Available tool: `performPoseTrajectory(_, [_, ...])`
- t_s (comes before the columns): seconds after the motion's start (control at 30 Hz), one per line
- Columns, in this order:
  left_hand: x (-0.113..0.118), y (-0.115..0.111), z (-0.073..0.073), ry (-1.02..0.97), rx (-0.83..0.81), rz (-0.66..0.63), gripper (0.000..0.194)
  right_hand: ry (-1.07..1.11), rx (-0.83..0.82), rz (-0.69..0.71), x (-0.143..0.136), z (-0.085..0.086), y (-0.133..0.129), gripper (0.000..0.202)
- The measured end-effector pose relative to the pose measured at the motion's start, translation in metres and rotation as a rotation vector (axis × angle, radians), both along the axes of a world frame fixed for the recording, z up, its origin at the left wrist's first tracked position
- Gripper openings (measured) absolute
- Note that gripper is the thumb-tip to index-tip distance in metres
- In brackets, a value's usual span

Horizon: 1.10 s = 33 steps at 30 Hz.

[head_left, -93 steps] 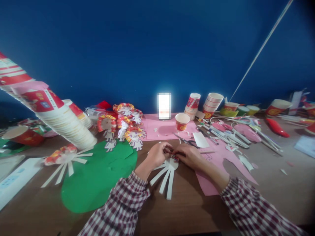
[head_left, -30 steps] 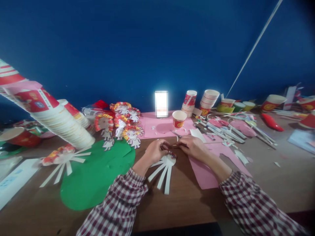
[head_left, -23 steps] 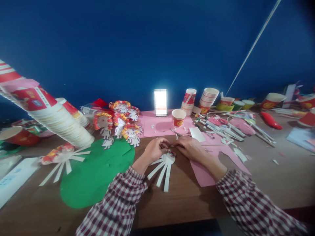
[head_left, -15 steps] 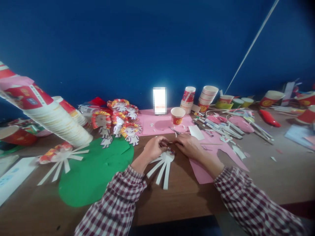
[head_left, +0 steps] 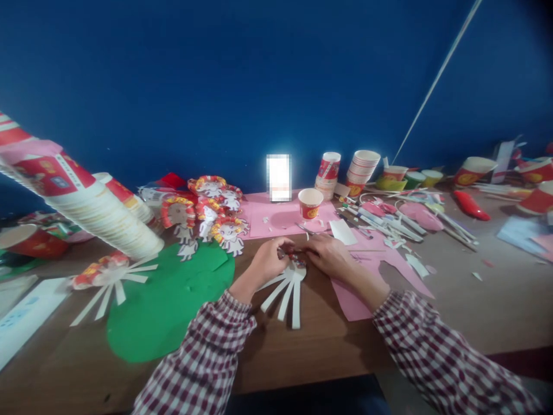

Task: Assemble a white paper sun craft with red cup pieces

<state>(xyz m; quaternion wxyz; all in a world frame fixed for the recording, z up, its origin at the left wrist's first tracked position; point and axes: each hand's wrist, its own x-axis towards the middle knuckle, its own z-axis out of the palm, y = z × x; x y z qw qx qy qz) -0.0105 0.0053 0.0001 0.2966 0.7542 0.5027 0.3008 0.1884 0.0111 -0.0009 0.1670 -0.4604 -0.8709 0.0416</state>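
Note:
My left hand [head_left: 271, 258] is closed on a paper cup cut into strips [head_left: 288, 288]. The cup's white strips fan out toward me over the brown table. Some red-printed, curled parts show between my hands, partly hidden by the fingers. My right hand [head_left: 330, 253] is closed at the cup's far side, its fingertips close to those of the left. A thin stick [head_left: 369, 250] juts out to the right from under my right hand. Behind my hands stands a single paper cup [head_left: 310, 204], upright on a pink sheet [head_left: 276, 222].
To the left lie a green sheet [head_left: 173, 323], another cut cup [head_left: 114, 276] and a leaning cup stack [head_left: 108, 213]. Paper lion figures [head_left: 228, 230] are grouped at the back. Markers [head_left: 393, 219] and paper scraps spread to the right, near a cut pink sheet [head_left: 358, 300].
The cut cup has turned slightly between my hands, showing more of its red curled part. My right hand has shifted a little upward. The whole view has moved slightly.

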Motion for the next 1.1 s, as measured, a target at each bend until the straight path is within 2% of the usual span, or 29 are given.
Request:
performPoseTrajectory(0.13, [-0.001, 0.005, -0.005, -0.129, 0.028, 0.04, 0.033, 0.008, 0.022, 0.022, -0.001, 0.002, 0.0, 0.027])
performPoseTrajectory(0.27, [-0.003, 0.008, -0.006, -0.181, 0.083, 0.102, 0.021, -0.002, 0.039, 0.004, -0.001, 0.002, 0.001, 0.02])
performPoseTrajectory(0.33, [-0.005, 0.007, -0.004, -0.109, 0.125, 0.18, 0.019, -0.014, 0.046, -0.005, -0.001, 0.001, 0.002, 0.016])
performPoseTrajectory(0.43, [-0.01, 0.006, 0.001, 0.158, 0.185, 0.332, 0.02, -0.014, 0.061, -0.008, 0.0, -0.001, 0.003, 0.015])
performPoseTrajectory(0.53, [-0.014, 0.004, 0.004, 0.36, 0.204, 0.406, 0.026, 0.0, 0.066, 0.002, 0.0, -0.002, 0.002, 0.016])
performPoseTrajectory(0.7, [-0.013, 0.005, 0.0, 0.432, 0.155, 0.362, 0.035, -0.031, 0.066, 0.013, 0.002, -0.005, 0.004, 0.016])
performPoseTrajectory(0.9, [-0.012, 0.007, -0.01, 0.411, 0.156, 0.29, 0.027, -0.044, 0.064, 0.025, 0.003, -0.006, 0.006, 0.016])
performPoseTrajectory(1.1, [-0.011, 0.005, -0.011, 0.414, 0.185, 0.255, 0.024, -0.023, 0.094, 0.032, 0.002, -0.005, 0.004, 0.016])
